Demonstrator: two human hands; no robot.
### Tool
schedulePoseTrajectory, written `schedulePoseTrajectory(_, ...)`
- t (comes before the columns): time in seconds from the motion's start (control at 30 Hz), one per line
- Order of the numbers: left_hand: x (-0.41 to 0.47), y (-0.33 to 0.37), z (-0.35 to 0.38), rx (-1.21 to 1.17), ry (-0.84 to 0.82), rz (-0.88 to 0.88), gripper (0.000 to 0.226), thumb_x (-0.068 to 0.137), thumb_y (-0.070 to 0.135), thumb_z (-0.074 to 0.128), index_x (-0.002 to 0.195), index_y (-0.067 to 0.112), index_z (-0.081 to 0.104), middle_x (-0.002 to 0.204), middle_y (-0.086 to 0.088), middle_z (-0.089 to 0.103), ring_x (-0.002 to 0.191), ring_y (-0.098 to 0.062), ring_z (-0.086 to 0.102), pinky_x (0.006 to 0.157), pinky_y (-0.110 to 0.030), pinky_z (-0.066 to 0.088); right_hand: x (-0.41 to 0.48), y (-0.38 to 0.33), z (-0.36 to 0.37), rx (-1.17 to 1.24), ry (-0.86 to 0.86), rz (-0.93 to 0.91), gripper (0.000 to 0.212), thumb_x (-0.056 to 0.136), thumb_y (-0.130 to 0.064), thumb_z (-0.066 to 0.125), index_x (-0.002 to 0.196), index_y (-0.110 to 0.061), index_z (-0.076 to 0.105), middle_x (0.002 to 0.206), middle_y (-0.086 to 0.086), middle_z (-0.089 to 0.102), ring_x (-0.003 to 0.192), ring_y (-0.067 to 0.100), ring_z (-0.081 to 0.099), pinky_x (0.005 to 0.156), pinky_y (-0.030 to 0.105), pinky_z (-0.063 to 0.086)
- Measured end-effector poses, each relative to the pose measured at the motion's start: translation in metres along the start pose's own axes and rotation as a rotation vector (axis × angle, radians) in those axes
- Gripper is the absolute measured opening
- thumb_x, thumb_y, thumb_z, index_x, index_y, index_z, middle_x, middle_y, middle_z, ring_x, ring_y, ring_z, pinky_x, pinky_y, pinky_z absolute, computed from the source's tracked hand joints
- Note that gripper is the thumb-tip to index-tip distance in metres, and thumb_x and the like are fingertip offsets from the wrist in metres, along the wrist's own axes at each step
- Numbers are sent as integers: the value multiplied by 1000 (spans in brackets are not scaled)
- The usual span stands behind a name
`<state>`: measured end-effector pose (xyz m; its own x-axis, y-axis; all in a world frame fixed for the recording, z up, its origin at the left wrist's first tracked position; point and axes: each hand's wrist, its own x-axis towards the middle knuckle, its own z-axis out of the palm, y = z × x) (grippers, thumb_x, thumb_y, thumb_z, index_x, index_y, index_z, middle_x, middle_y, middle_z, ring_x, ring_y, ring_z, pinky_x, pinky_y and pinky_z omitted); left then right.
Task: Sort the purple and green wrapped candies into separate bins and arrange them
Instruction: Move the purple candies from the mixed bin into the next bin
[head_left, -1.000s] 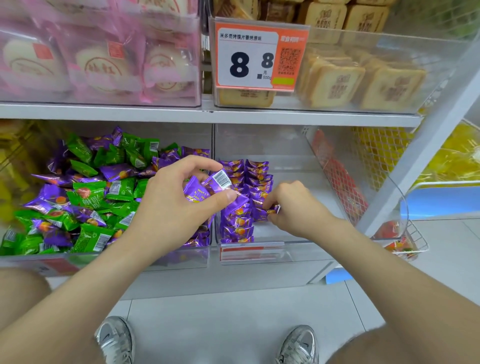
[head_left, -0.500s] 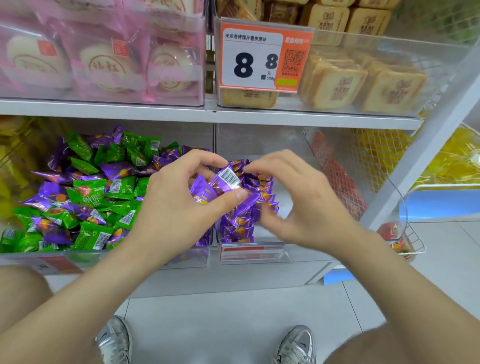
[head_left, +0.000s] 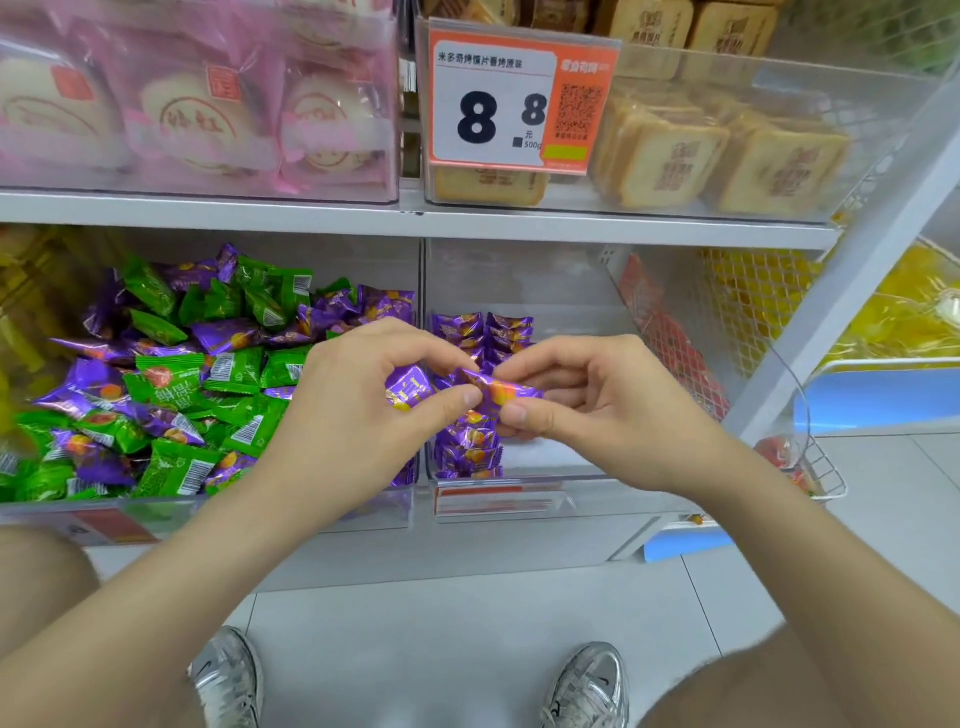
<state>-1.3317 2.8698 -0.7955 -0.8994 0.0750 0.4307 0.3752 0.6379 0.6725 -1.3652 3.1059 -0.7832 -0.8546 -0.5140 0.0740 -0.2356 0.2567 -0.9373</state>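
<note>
A clear left bin (head_left: 218, 506) holds a loose heap of mixed green candies (head_left: 176, 387) and purple candies (head_left: 223, 332). The clear right bin (head_left: 561, 470) holds purple candies (head_left: 470, 452) stacked in neat rows at its left side. My left hand (head_left: 353, 415) holds purple candies (head_left: 408, 389) between curled fingers and thumb. My right hand (head_left: 587, 410) pinches one purple candy (head_left: 498, 392) by its end, thumb below, just above the stacked rows. The two hands nearly touch over the divider between the bins.
A shelf edge (head_left: 415, 221) runs just above the bins, with a price tag (head_left: 519, 104), pink-wrapped cakes (head_left: 197, 104) and tan biscuits (head_left: 727, 150) on top. A wire basket (head_left: 821, 467) sticks out at the right. My shoes (head_left: 228, 680) stand on the grey floor.
My right hand rose from the stacked rows to my left hand and took one purple candy from it. The left hand stayed almost still.
</note>
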Motion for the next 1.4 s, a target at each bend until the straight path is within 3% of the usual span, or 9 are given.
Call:
schedulePoseTrajectory(0.07,-1,2,2,-10,32,-9,30,81,38,88,109,36,77,97,15,70,98,-3,66,88,-23,50,2,3,-8,-80,35,15,19,95,-17,76,113,-10,75,95,5,81,88,24,80,87,44,64)
schedulePoseTrajectory(0.17,-1,4,3,-53,97,-55,40,72,43,94,104,36,71,98,18,69,94,-4,67,83,-20,50,10,19,-25,-475,134,24,13,100,-28,71,109,-20,76,83,-7,78,73,8,77,82,29,60)
schedulePoseTrajectory(0.3,-1,2,3,-38,108,-56,40,65,51,94,89,32,70,95,15,68,86,-8,68,77,-30,55,18,46,-27,-828,-18,50,11,97,-33,73,102,-27,80,83,-15,74,75,4,65,74,21,43)
schedulePoseTrajectory(0.43,-3,2,3,-61,87,-74,36,68,49,93,90,31,71,91,17,70,80,-3,64,70,-15,47,27,63,-18,-879,-91,115,13,90,-34,79,101,-27,81,84,-9,75,70,9,62,78,30,50)
schedulePoseTrajectory(0.53,-4,1,3,-83,75,-107,36,69,51,92,94,33,73,88,23,70,75,-1,64,68,-17,48,31,65,-16,-898,-65,87,14,87,-30,83,100,-25,82,84,-6,76,67,5,57,78,31,52)
schedulePoseTrajectory(0.77,-3,1,4,-116,31,-121,40,72,51,89,107,36,76,77,30,65,61,9,54,66,-14,39,36,72,-14,-942,-50,89,13,83,-25,85,86,-15,78,76,2,74,79,27,68,77,36,54)
schedulePoseTrajectory(1.1,-2,1,2,-81,26,-83,38,75,54,84,108,38,76,100,21,74,89,3,65,74,-6,41,35,76,-13,-959,-1,85,16,80,-32,85,88,-21,77,78,-5,69,79,20,61,77,38,57)
schedulePoseTrajectory(1.2,-3,2,2,-85,28,-83,35,76,50,87,106,37,76,100,22,74,81,7,62,71,-6,40,36,78,-13,-968,9,87,17,78,-34,86,86,-24,75,73,-11,61,78,18,58,75,38,57)
schedulePoseTrajectory(1.4,-3,0,1,-162,63,-105,38,71,54,88,102,36,77,87,15,74,69,-8,61,64,-26,48,34,69,-13,-975,108,78,13,86,-37,79,83,-27,72,72,-12,63,77,17,65,76,38,57)
